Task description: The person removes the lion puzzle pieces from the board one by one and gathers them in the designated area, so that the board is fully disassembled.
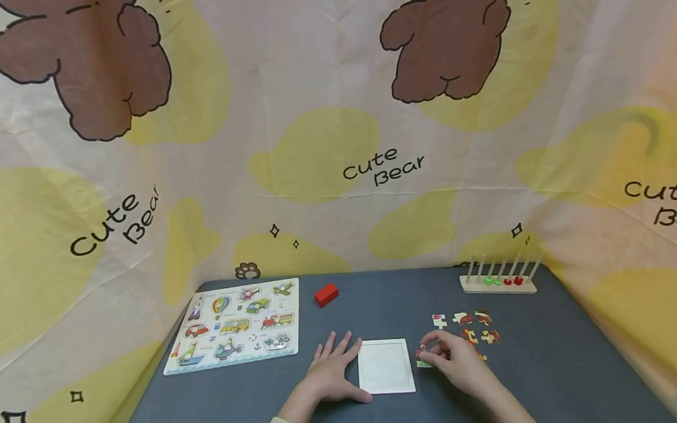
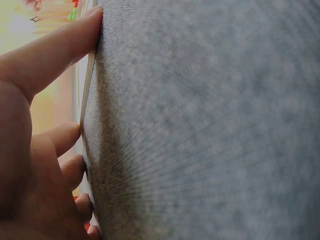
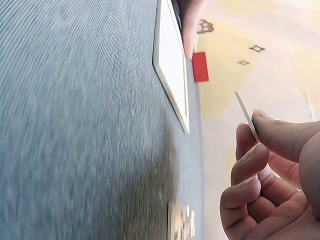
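Observation:
A white square puzzle tray (image 1: 385,366) with a raised rim lies flat on the dark grey table. My left hand (image 1: 332,370) rests at its left side, fingers spread, with the thumb and index finger touching the edge. My right hand (image 1: 455,359), to the right of the tray, pinches a thin jigsaw piece between thumb and index finger. In the right wrist view this piece (image 3: 246,116) appears edge-on, so its picture is hidden there. Beyond that hand, several loose jigsaw pieces (image 1: 468,337) lie in a cluster, some partly covered by the hand.
A picture board (image 1: 237,324) of vehicles lies at the left of the table. Towards the back are a red block (image 1: 326,295) and, at right, a peg stand (image 1: 498,284) with green and red beads. A patterned cloth (image 1: 311,142) hangs behind the table.

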Tool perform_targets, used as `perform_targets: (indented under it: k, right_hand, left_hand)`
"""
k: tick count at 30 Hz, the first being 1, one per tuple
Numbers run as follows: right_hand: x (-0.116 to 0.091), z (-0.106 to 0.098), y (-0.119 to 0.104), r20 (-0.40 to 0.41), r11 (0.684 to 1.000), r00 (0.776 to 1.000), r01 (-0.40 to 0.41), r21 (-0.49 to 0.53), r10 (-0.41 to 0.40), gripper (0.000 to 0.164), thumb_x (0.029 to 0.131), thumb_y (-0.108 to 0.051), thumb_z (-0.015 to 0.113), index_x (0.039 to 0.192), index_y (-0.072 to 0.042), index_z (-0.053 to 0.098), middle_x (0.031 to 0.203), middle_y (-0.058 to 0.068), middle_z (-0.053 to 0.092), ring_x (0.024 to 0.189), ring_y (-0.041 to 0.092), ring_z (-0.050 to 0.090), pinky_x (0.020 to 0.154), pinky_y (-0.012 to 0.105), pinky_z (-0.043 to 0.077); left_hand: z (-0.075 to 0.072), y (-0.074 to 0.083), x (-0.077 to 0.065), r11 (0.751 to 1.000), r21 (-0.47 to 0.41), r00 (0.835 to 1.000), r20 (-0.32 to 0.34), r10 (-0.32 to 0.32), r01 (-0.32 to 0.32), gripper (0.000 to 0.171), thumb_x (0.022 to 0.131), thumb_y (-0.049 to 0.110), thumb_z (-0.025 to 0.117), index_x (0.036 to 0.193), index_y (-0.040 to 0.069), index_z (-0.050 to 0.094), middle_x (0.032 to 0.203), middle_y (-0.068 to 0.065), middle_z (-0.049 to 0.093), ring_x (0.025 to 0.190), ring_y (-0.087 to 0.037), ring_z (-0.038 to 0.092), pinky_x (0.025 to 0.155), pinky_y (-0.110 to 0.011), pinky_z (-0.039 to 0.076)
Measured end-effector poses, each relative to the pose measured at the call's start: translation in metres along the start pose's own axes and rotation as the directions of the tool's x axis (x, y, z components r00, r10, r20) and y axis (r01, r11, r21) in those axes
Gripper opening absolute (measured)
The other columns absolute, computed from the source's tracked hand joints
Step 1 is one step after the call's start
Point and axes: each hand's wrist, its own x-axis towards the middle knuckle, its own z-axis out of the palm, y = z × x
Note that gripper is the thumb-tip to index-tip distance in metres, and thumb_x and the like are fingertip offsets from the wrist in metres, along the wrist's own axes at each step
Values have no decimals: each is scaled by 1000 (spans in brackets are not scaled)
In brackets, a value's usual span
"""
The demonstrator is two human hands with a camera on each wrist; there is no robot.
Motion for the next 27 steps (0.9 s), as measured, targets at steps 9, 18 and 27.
perform_targets:
  k: [9, 18, 27]
  right_hand:
    - [-8, -23, 8, -71, 996, 993, -90, -8, 89, 23, 89, -25, 77, 107, -11, 70, 76, -4, 67, 62, 9, 55, 55, 24, 44]
    - [-10, -41, 20, -93, 991, 988, -127, -44, 123, 23, 92, -26, 74, 111, -12, 70, 75, 2, 69, 61, 10, 53, 55, 25, 42]
    - [-14, -55, 24, -102, 988, 985, -147, -45, 142, 28, 94, -29, 72, 113, -9, 71, 85, -1, 73, 72, 17, 62, 59, 25, 47]
  left_hand:
    - [-2, 1, -2, 1000, -2, 1000, -6, 11, -11, 110, 67, 60, 86, 158, 26, 36, 168, -5, 25, 156, -39, 7, 123, -65, 8]
    - [-2, 1, -1, 1000, -16, 1000, 3, -1, 1, 109, 67, 58, 87, 158, 25, 36, 168, -5, 24, 157, -39, 7, 123, -65, 8]
    - [0, 0, 0, 1000, -13, 1000, -2, -5, 5, 110, 67, 59, 87, 158, 25, 36, 168, -5, 24, 157, -39, 7, 123, -64, 8]
